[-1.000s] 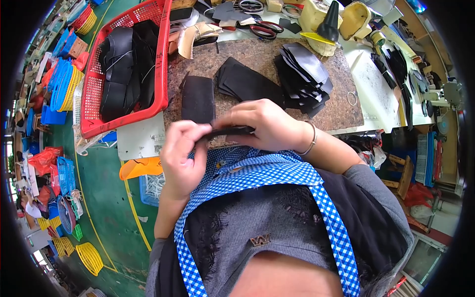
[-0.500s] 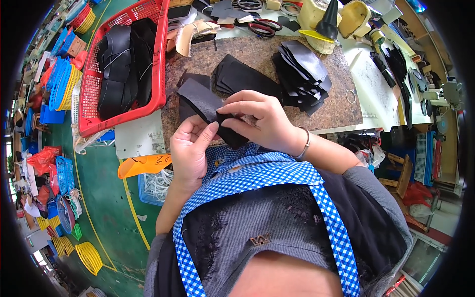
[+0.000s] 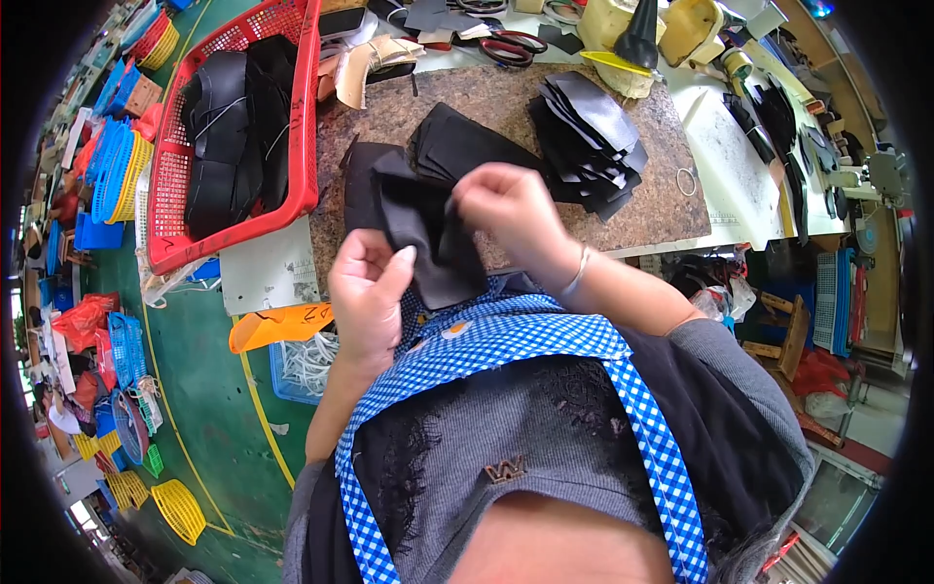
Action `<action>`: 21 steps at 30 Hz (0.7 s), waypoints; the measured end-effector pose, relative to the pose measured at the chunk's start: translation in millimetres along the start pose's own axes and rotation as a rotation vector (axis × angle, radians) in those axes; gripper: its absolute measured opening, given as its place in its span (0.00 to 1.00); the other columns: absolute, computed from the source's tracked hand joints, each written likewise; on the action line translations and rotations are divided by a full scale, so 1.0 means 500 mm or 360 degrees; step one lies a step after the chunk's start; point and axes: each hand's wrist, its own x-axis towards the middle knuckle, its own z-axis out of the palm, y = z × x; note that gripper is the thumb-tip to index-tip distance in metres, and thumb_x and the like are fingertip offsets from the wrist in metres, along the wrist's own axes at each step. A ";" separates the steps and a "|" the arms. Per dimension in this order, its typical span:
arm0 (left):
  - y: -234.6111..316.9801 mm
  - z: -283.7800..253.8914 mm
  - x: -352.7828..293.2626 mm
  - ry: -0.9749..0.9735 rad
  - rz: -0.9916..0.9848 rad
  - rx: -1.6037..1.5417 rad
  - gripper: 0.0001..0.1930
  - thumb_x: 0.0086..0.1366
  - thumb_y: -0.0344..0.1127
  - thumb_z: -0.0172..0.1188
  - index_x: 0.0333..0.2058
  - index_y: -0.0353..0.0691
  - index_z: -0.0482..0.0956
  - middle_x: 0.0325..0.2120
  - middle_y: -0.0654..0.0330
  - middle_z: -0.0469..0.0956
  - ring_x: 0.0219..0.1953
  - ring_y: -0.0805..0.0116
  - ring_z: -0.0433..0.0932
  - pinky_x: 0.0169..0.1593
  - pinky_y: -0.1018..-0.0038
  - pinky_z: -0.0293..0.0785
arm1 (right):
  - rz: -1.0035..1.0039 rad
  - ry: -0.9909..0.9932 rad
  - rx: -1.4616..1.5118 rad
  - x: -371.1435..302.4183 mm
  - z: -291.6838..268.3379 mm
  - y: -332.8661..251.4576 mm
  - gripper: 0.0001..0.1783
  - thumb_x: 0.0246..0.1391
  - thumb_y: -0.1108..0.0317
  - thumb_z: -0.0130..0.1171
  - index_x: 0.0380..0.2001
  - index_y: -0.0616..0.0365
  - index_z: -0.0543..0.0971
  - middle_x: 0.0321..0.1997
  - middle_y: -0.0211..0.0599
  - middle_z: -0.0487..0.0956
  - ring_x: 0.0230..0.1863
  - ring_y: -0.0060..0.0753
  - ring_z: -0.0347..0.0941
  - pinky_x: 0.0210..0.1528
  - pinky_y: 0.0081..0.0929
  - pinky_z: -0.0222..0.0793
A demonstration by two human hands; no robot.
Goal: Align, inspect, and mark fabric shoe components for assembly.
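A black leather-like piece is bent open between my hands, in front of the worktable's near edge. My left hand grips its left edge, thumb on top. My right hand, slightly blurred, pinches its upper right edge. Behind it another dark flat piece lies on the mottled brown board. Farther back on the board rest a low, fanned pile of black pieces and, to its right, a taller stack of shiny black pieces.
A red plastic basket with bundled black pieces stands at the left. Scissors, a black cone-shaped object and tan scraps lie along the back. A rubber band sits at the board's right side.
The black piece, folded narrow before, is now spread open and hangs lower. My right hand has moved up and right with its edge, while my left hand keeps hold.
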 end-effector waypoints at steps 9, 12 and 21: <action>0.024 -0.009 0.000 0.0077 -0.0077 -0.0179 0.05 0.64 0.24 0.56 0.39 0.36 0.73 0.33 0.64 0.76 0.34 0.79 0.75 0.41 0.82 0.74 | -0.1614 0.0659 -0.1825 0.092 -0.107 -0.084 0.05 0.40 0.73 0.61 0.24 0.60 0.76 0.29 0.43 0.77 0.33 0.47 0.75 0.36 0.37 0.75; 0.003 0.002 0.005 -0.0013 -0.0185 -0.0010 0.06 0.65 0.26 0.57 0.40 0.36 0.74 0.34 0.64 0.76 0.34 0.80 0.76 0.37 0.81 0.76 | -0.1279 -0.0049 -0.1814 0.062 -0.071 -0.012 0.09 0.43 0.67 0.65 0.27 0.61 0.79 0.31 0.42 0.79 0.36 0.47 0.77 0.39 0.38 0.75; -0.016 0.030 0.022 -0.0067 -0.0039 -0.0107 0.08 0.63 0.24 0.61 0.40 0.36 0.73 0.33 0.64 0.77 0.33 0.83 0.74 0.39 0.86 0.72 | -0.1084 -0.0175 -0.0873 -0.008 0.005 -0.008 0.06 0.43 0.78 0.66 0.29 0.64 0.82 0.27 0.38 0.80 0.26 0.30 0.78 0.29 0.22 0.73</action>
